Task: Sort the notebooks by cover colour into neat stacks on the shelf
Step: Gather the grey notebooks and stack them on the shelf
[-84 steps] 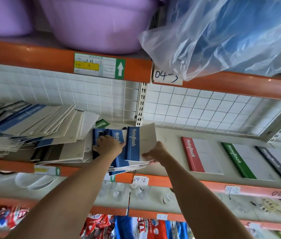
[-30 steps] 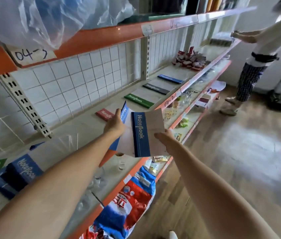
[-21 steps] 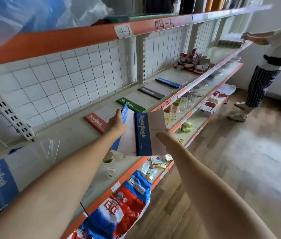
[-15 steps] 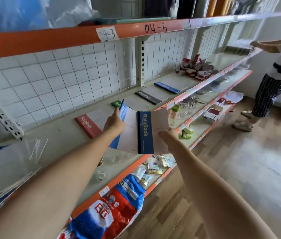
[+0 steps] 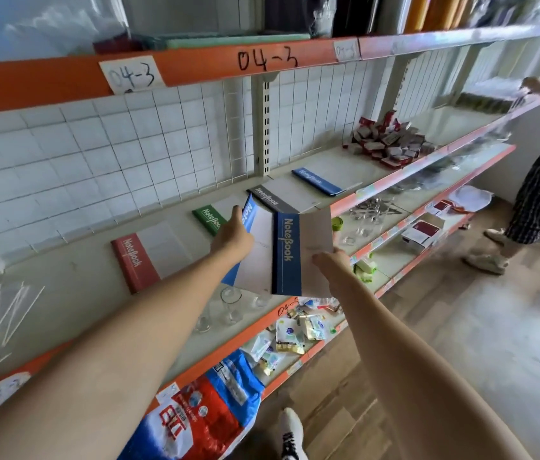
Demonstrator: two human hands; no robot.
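Two blue notebooks held in air over the shelf (image 5: 72, 287) lip — left hand (image 5: 233, 239) gripping one (image 5: 257, 247), right hand (image 5: 330, 265) pinching the other (image 5: 298, 254); bare shelf before the red notebook (image 5: 149, 257).

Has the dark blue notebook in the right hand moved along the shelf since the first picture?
Yes. The dark blue notebook went rightward, past the red notebook, towards the blue notebook.

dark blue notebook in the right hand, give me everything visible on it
The dark blue notebook has a navy spine band printed "NoteBook" in pale letters and a plain beige, card-like cover. It is closed, held nearly upright in the air before the shelf edge. The right hand grips its right side; its left side overlaps the lighter blue notebook in the left hand.
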